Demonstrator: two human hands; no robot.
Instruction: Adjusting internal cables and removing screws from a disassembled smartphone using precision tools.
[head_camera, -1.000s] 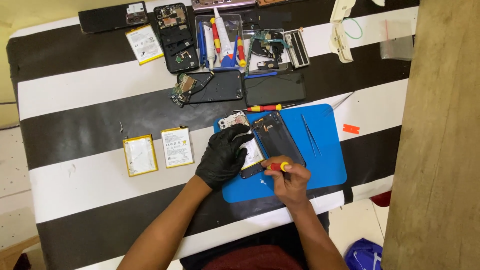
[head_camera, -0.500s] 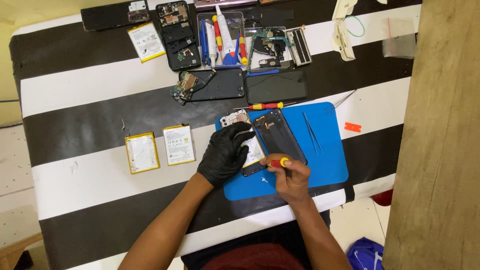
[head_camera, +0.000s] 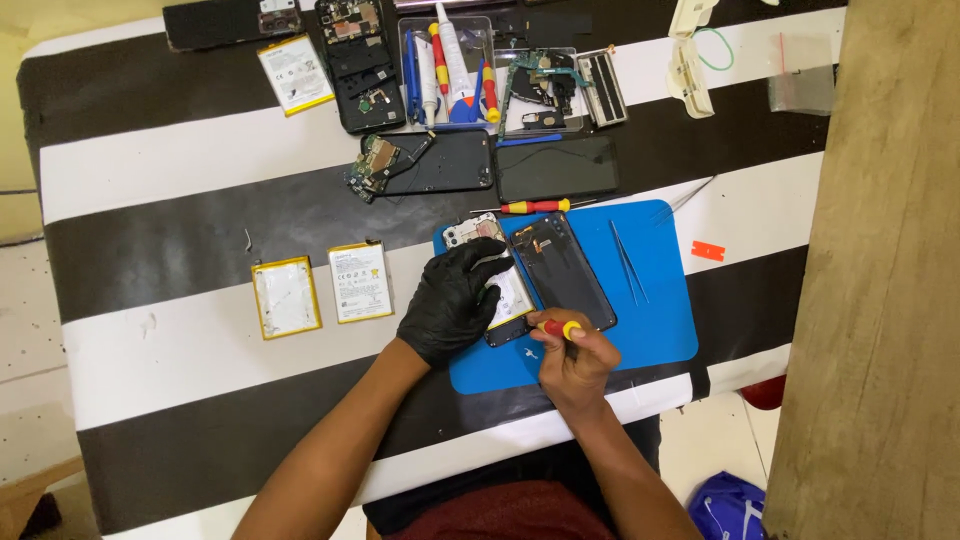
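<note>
Lying left of the blue mat (head_camera: 640, 330): two flat rectangular batteries, one yellow-edged (head_camera: 286, 297), one white-labelled (head_camera: 360, 281). Resting above the mat: two dark rectangular screens (head_camera: 440, 163) (head_camera: 556, 168). Sitting far above-left: another white, yellow-edged battery (head_camera: 295, 73).

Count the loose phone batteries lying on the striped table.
3. Two lie side by side left of the gloved left hand: one, another. A third sits near the table's top edge. Others may be hidden among the parts.
</note>
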